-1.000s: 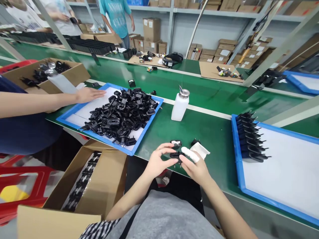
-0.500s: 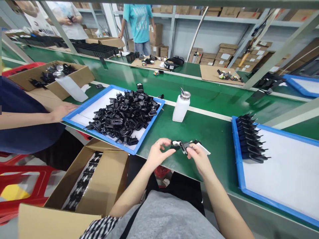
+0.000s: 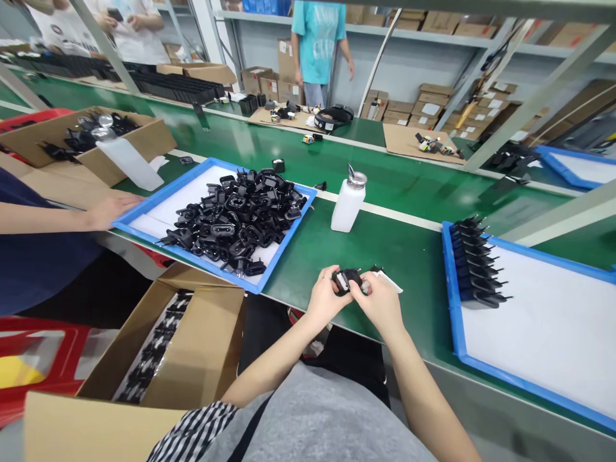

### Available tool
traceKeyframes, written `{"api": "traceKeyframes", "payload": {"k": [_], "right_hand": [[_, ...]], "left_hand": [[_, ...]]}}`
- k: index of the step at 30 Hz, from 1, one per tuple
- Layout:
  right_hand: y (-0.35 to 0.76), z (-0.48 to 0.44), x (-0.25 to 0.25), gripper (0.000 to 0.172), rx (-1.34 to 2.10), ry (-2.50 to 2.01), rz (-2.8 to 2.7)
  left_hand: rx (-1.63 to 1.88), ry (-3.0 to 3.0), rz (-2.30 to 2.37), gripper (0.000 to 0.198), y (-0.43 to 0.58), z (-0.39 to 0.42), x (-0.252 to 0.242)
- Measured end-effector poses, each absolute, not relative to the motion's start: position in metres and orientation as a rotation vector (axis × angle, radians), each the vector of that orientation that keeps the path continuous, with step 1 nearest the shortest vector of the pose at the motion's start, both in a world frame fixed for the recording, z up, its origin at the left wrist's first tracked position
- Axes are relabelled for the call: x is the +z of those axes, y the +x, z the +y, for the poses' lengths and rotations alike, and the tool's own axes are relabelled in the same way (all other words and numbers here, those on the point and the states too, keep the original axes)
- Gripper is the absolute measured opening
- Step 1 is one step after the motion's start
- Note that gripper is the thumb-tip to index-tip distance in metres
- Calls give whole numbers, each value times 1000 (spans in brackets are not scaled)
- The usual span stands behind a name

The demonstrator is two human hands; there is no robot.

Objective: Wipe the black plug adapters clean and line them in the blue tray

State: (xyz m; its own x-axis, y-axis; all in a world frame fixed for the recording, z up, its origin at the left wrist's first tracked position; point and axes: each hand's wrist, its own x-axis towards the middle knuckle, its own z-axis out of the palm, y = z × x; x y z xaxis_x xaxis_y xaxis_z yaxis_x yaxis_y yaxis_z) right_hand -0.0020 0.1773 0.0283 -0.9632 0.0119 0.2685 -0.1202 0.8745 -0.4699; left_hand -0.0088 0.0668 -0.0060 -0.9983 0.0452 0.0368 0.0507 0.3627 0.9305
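The left hand (image 3: 326, 296) and right hand (image 3: 382, 303) together grasp a small black plug (image 3: 348, 280) between their fingertips, over the table (image 3: 409, 247) near its front edge. A white bottle (image 3: 346, 208) stands beyond. At left, a blue-rimmed tray (image 3: 154, 213) carries heaped black parts (image 3: 235, 215); at right, a second tray (image 3: 539, 333) holds a plug row (image 3: 472, 269).

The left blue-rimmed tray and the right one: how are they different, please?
The left tray holds a loose heap of black parts, while the right tray holds a neat row. The heap spreads widely across the left tray; the row stands along the right tray's left edge. Both have blue rims and white bottoms.
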Motion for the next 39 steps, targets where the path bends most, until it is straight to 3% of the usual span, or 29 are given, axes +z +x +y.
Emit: {"api": "traceKeyframes", "payload": {"k": [8,17,25,39], "right_hand": [[-2,168,28,19,321,229,-2866],[-5,164,39,23,298,187,-3023],[-9,165,41,27,613,31,-3157],[-1,146,50,28,202,-172,-3236]], "left_hand": [[-1807,-176,-2519,47,-8,65,-7],[-1737,-184,-2535,43,-10,67,-9],[-1707,-123,-2549,44,-9,70,-7],[-1686,-130,-2498,43,-7,70,-12]]}}
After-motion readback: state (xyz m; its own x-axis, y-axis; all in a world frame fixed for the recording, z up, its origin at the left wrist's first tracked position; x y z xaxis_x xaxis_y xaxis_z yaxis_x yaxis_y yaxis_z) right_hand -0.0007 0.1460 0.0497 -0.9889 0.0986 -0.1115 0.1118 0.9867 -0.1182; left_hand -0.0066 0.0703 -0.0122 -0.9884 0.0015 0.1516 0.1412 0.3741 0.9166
